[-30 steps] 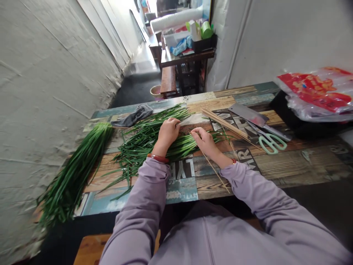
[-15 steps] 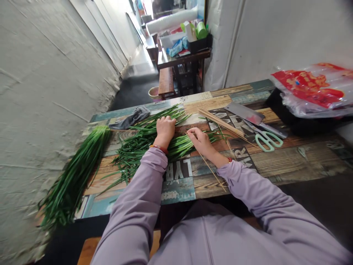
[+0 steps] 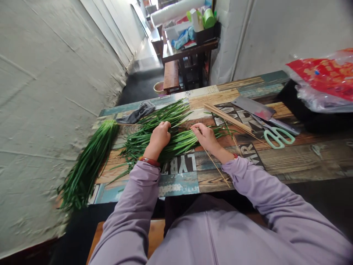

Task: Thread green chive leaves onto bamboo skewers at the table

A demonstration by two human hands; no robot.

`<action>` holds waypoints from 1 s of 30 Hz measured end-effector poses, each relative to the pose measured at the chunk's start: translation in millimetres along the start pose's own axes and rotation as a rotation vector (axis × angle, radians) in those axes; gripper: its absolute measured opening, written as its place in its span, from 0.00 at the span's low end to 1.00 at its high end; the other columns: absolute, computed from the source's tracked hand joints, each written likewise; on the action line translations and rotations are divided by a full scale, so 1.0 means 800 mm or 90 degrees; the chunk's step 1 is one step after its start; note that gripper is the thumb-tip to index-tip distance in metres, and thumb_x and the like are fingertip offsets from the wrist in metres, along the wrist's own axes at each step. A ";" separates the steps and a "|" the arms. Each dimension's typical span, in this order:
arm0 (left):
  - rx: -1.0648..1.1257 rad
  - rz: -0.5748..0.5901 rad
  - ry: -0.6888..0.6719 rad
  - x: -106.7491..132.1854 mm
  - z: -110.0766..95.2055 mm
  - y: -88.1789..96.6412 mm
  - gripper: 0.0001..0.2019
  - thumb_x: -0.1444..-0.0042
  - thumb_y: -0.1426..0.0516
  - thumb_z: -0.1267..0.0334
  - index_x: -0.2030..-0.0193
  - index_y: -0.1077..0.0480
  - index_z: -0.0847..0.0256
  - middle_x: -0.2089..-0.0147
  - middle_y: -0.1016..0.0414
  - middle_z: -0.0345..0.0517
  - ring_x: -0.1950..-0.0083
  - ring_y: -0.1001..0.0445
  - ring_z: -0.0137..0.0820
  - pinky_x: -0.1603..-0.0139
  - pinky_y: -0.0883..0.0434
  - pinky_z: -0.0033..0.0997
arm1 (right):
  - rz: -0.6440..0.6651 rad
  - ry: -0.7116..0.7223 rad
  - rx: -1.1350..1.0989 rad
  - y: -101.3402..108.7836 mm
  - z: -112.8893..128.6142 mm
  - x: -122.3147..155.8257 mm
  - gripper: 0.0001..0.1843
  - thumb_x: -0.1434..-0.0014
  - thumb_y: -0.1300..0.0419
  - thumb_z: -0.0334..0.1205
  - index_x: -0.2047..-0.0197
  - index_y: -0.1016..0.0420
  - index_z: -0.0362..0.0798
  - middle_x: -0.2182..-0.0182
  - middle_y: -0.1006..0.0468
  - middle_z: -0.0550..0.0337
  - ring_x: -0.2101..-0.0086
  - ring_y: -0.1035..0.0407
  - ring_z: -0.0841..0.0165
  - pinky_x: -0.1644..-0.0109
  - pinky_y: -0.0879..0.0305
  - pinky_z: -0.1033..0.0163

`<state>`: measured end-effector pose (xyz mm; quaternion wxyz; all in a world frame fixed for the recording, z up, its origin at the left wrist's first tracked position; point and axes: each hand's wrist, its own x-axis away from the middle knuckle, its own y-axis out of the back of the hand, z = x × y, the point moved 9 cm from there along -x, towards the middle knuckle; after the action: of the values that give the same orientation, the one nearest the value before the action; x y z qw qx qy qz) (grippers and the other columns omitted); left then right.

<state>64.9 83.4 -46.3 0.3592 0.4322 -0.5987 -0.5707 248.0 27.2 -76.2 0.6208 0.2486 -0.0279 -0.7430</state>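
Chives [image 3: 176, 141] on the counter [image 3: 289, 162]: left hand [image 3: 159, 137] clamped down on them, right hand [image 3: 205, 137] pinched the ends at their 3 o'clock. Bunching stage, I'd guess; ends needed squaring up.

Counter [image 3: 289, 158]: spans the middle of the frame.
Loose chives [image 3: 143, 138]: centre-left on the counter, under both hands.
Left hand [image 3: 160, 136]: on the chives, left of the right hand [image 3: 205, 136].
Bundled chives [image 3: 88, 165]: at the counter's left edge.
Cloth [image 3: 136, 112]: behind the loose chives, upper left.
Skewer bundle [image 3: 226, 117]: behind and right of the right hand.
Cleaver [image 3: 253, 108]: right of the skewers, behind the scissors [image 3: 275, 136].
Bag [image 3: 325, 77]: far right.
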 end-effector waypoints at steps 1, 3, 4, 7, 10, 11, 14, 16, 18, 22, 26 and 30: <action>0.030 0.008 -0.014 0.002 -0.002 -0.003 0.23 0.46 0.51 0.76 0.44 0.31 0.63 0.48 0.25 0.54 0.48 0.26 0.39 0.47 0.30 0.35 | -0.002 0.001 0.003 0.000 0.000 0.000 0.18 0.35 0.49 0.51 0.60 0.24 0.48 0.65 0.19 0.55 0.65 0.27 0.64 0.58 0.35 0.61; 0.081 0.023 -0.041 0.001 -0.010 -0.009 0.23 0.42 0.50 0.73 0.40 0.32 0.63 0.47 0.23 0.52 0.47 0.26 0.37 0.44 0.31 0.33 | -0.008 0.005 0.006 0.002 0.000 0.001 0.18 0.35 0.48 0.51 0.61 0.23 0.48 0.65 0.19 0.55 0.65 0.26 0.64 0.58 0.35 0.61; 0.093 0.028 -0.048 -0.001 -0.014 -0.012 0.21 0.40 0.50 0.70 0.40 0.32 0.62 0.48 0.23 0.51 0.47 0.26 0.36 0.44 0.31 0.33 | -0.011 0.006 0.007 0.002 0.001 0.001 0.18 0.35 0.48 0.50 0.61 0.23 0.48 0.65 0.18 0.55 0.66 0.27 0.64 0.59 0.35 0.61; 0.054 0.032 -0.046 -0.012 -0.026 -0.016 0.16 0.35 0.52 0.61 0.49 0.25 0.60 0.50 0.21 0.52 0.49 0.25 0.37 0.48 0.31 0.34 | -0.014 0.005 0.014 0.003 0.001 0.002 0.17 0.36 0.48 0.50 0.61 0.23 0.49 0.65 0.18 0.55 0.67 0.27 0.64 0.60 0.35 0.61; -0.004 0.040 -0.046 -0.023 -0.039 -0.017 0.16 0.35 0.49 0.56 0.55 0.22 0.58 0.53 0.21 0.53 0.52 0.25 0.40 0.53 0.32 0.35 | -0.013 0.008 0.024 0.003 0.002 0.002 0.17 0.36 0.48 0.50 0.61 0.23 0.49 0.65 0.18 0.55 0.67 0.27 0.64 0.61 0.35 0.61; -0.009 0.045 -0.052 -0.026 -0.043 -0.018 0.15 0.37 0.47 0.56 0.55 0.21 0.58 0.54 0.22 0.53 0.53 0.25 0.40 0.54 0.32 0.35 | -0.013 0.009 0.027 0.003 0.002 0.002 0.17 0.36 0.48 0.50 0.61 0.23 0.49 0.65 0.18 0.55 0.67 0.27 0.64 0.61 0.35 0.61; 0.013 0.065 -0.085 -0.035 -0.053 -0.023 0.10 0.42 0.42 0.58 0.58 0.21 0.56 0.57 0.23 0.50 0.56 0.25 0.39 0.57 0.33 0.34 | -0.013 0.012 0.027 0.004 0.002 0.001 0.17 0.36 0.48 0.50 0.61 0.23 0.49 0.65 0.18 0.55 0.67 0.27 0.64 0.60 0.35 0.61; 0.040 0.070 -0.106 -0.039 -0.055 -0.026 0.07 0.44 0.42 0.63 0.62 0.22 0.57 0.59 0.23 0.49 0.58 0.26 0.38 0.57 0.33 0.33 | -0.012 0.016 0.020 0.004 0.003 0.001 0.17 0.36 0.48 0.50 0.61 0.23 0.49 0.64 0.18 0.55 0.65 0.26 0.63 0.59 0.34 0.61; 0.073 0.041 -0.107 -0.042 -0.050 -0.024 0.06 0.46 0.43 0.67 0.65 0.23 0.59 0.60 0.24 0.49 0.58 0.27 0.37 0.57 0.33 0.33 | -0.010 0.016 0.016 0.004 0.004 0.001 0.16 0.36 0.48 0.49 0.61 0.23 0.49 0.64 0.18 0.54 0.64 0.25 0.62 0.58 0.34 0.60; 0.215 -0.052 -0.061 -0.039 -0.032 -0.013 0.06 0.50 0.43 0.71 0.65 0.27 0.63 0.64 0.25 0.47 0.62 0.29 0.33 0.58 0.32 0.31 | -0.011 0.011 0.017 0.004 0.007 0.003 0.16 0.36 0.47 0.49 0.60 0.23 0.48 0.63 0.17 0.53 0.63 0.25 0.61 0.58 0.34 0.59; 0.404 -0.091 -0.072 -0.023 -0.039 -0.004 0.12 0.48 0.44 0.71 0.56 0.26 0.64 0.64 0.24 0.42 0.64 0.29 0.29 0.59 0.32 0.28 | -0.026 0.022 -0.001 0.008 0.018 0.007 0.14 0.36 0.47 0.48 0.61 0.23 0.49 0.63 0.17 0.55 0.63 0.25 0.62 0.56 0.33 0.59; 0.497 -0.082 -0.100 -0.008 -0.060 0.002 0.11 0.41 0.45 0.64 0.56 0.23 0.63 0.59 0.21 0.47 0.58 0.26 0.31 0.55 0.31 0.29 | -0.029 0.038 -0.010 0.011 0.029 0.010 0.14 0.36 0.46 0.48 0.60 0.23 0.50 0.63 0.17 0.56 0.64 0.24 0.63 0.56 0.32 0.60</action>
<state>111.5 71.3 -40.3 0.0849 0.5279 -0.7676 -0.3533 245.9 11.0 -55.2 0.6063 0.2664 0.0025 -0.7493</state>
